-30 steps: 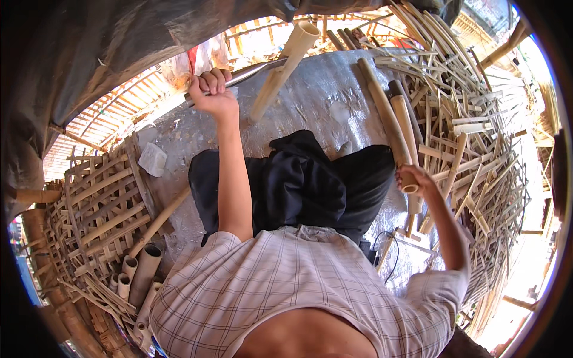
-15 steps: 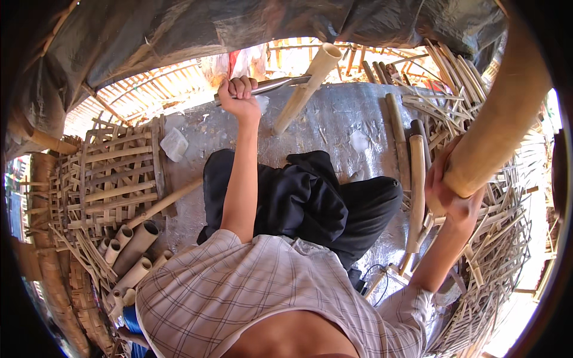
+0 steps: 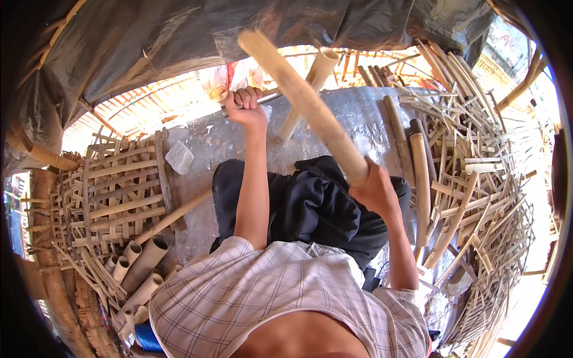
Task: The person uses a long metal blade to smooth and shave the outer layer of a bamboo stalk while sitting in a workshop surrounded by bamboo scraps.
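Observation:
My left hand (image 3: 246, 107) is closed around the handle of a long metal knife (image 3: 270, 98) at the far middle. Its blade points right toward an upright bamboo tube (image 3: 323, 65), which leans slightly and has an open top end. My right hand (image 3: 377, 190) grips the near end of a thick, pale wooden stick (image 3: 310, 111). Slanting up and to the left, the stick crosses in front of the tube and hides part of the tube and the blade's far portion. Whether stick and blade touch cannot be told.
A grey sheet (image 3: 197, 203) covers the ground around my crossed legs. Woven bamboo (image 3: 122, 185) and cut tubes (image 3: 143, 256) lie at left, with a pale stone block (image 3: 179, 157) nearby. Bamboo poles (image 3: 420, 179) and piled split strips (image 3: 471, 197) fill the right. Dark plastic sheeting (image 3: 197, 42) hangs beyond.
The right hand has swung the wooden stick from the raised far right inward and down to the left, across the bamboo tube. The left hand keeps its hold on the knife, nearly unmoved.

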Motion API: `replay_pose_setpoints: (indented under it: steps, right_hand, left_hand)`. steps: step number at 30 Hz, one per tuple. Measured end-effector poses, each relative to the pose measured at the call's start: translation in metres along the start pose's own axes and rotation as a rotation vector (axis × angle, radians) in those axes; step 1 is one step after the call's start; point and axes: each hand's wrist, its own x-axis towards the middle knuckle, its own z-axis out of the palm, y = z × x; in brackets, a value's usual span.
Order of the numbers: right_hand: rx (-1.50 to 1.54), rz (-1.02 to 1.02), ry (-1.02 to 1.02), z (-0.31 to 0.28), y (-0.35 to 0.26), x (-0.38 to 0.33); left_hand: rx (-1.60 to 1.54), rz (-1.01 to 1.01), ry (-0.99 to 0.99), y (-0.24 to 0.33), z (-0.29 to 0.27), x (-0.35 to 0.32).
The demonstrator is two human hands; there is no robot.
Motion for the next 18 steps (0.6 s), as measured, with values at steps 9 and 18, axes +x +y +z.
replay_pose_setpoints:
  steps: [9, 18]
  right_hand:
    - [0.650, 0.229, -0.353, 0.050, 0.018, -0.012]
    - [0.209, -0.234, -0.035, -0.015, -0.076, 0.035]
  left_hand:
    - [-0.092, 0.043, 0.100, 0.018, -0.011, 0.011]
    - [-0.146, 0.064, 0.115, 0.039, -0.041, 0.007]
